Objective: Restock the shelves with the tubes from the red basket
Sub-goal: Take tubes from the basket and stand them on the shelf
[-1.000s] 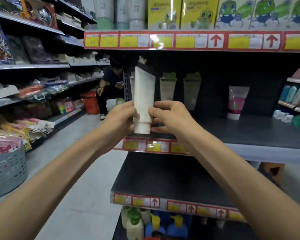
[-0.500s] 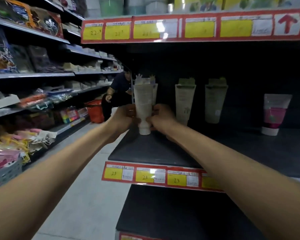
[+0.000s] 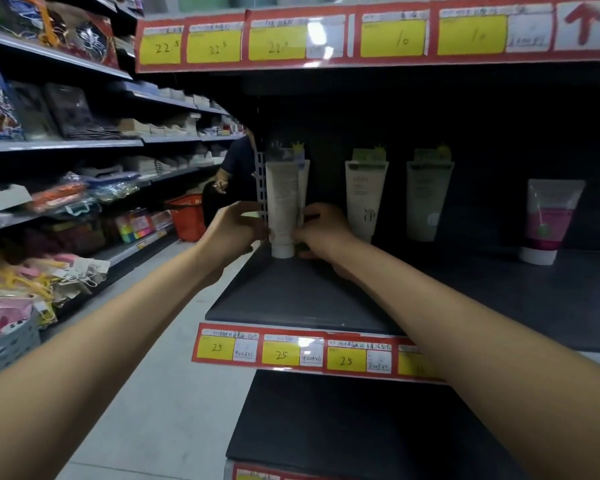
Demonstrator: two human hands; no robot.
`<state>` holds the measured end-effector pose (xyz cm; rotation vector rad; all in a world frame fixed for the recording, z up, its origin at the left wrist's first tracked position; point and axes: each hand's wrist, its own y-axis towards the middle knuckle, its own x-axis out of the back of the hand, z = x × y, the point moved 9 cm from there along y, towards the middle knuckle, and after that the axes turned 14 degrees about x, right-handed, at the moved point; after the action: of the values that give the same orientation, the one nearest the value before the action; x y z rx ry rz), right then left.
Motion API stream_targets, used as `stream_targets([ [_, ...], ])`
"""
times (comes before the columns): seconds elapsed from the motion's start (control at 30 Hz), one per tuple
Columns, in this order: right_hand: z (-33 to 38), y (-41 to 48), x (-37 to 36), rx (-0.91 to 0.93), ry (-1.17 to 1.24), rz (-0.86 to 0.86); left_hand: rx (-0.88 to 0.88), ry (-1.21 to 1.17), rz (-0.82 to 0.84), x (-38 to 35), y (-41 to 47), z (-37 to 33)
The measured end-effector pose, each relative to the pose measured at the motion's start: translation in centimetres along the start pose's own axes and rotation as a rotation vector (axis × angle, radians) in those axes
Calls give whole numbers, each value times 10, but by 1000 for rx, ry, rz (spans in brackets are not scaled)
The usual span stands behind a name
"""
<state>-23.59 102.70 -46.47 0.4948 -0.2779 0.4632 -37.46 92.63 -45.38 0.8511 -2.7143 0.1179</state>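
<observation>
Dark shelf (image 3: 291,299) fills centre and R, w/ a red-and-yellow price strip (image 3: 291,355) along its front edge. Top strip (image 3: 326,39) of the same kind runs on the tier above. Across the aisle, L side, racks (image 3: 66,143) are packed w/ bagged goods. Far down the aisle a person (image 3: 238,164) in dark clothes crouches beside the red basket (image 3: 186,216) on the floor, well apart from both hands.

At the back of the shelf, all cap-down: pink tube (image 3: 548,220) far R, then two pale tubes (image 3: 364,195) w/ green tops nearer the middle.

White tube (image 3: 283,206) is upright, cap down, at the shelf's back L corner, just in front of a rear tube (image 3: 305,178) mostly hidden behind it. Cap sits at shelf level; can't tell if it touches.

L hand (image 3: 232,230) is at the white tube's L side, R hand (image 3: 323,226) at its R side, both low on the body just above the cap. L fingers (image 3: 260,233) curl in, tips on the L edge. R fingers (image 3: 302,233) curl in too, tips pinching the R edge. The tube is held btwn them. Thumbs: can't make out.
</observation>
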Motion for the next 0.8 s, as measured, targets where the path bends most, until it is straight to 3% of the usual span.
stream_targets([
  [0.37,65,-103,47,45,46,-44,-115,46,-3,-8,-130,-34],
  [0.63,99,-218,105,147,79,-74,-202,-64,141,-51,-236,-31],
  [0.8,72,-296,119,132,131,-50,-143,-206,301,-96,-294,12],
])
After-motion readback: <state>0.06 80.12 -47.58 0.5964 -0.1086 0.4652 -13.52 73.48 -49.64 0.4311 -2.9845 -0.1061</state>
